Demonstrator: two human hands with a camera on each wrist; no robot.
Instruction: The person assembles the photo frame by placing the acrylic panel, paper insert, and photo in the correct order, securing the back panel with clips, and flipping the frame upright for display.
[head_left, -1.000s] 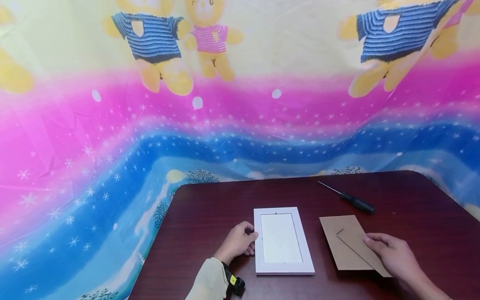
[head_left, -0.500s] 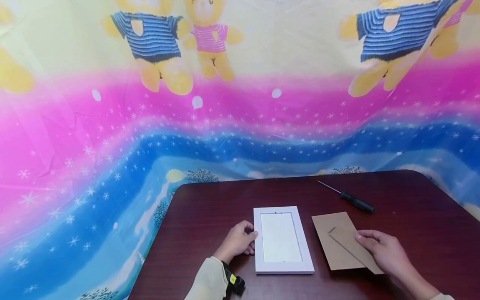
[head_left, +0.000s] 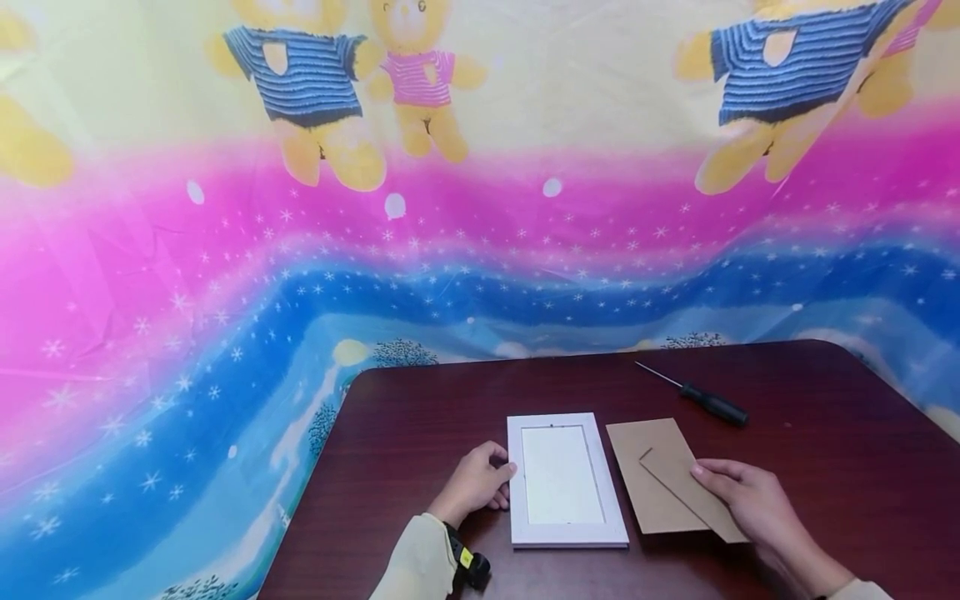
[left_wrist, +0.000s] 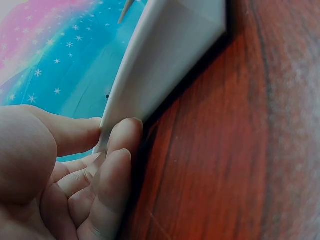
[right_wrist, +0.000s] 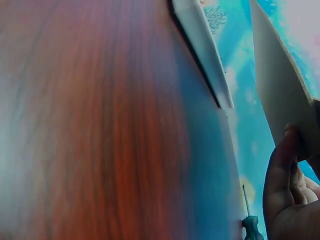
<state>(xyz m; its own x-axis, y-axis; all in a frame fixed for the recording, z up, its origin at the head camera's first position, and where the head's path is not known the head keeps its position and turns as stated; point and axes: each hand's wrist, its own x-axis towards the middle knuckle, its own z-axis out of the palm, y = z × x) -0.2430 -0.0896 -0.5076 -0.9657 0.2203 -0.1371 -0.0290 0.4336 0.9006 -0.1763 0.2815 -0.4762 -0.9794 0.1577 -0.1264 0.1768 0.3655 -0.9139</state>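
A white picture frame (head_left: 611,508) lies on the table with a pale panel inside its border. My left hand (head_left: 472,482) grips its left edge; in the left wrist view the thumb is on top and fingertips press the frame's side (left_wrist: 160,65). To the right, my right hand (head_left: 757,500) pinches a brown backing board (head_left: 648,492) with a fold-out stand leg on its upper face. The board is held above the table, just right of the frame and apart from it. In the right wrist view, fingertips support the board's underside (right_wrist: 280,80).
A screwdriver (head_left: 712,404) with a black handle lies behind the board, its shaft pointing to the back left. The dark red wooden table (head_left: 420,417) has rounded back corners. A printed cloth (head_left: 480,225) with bears hangs behind it.
My right hand has carried the backing board leftward and slightly away from me, closer to the picture frame. The left hand and the frame have stayed in place.
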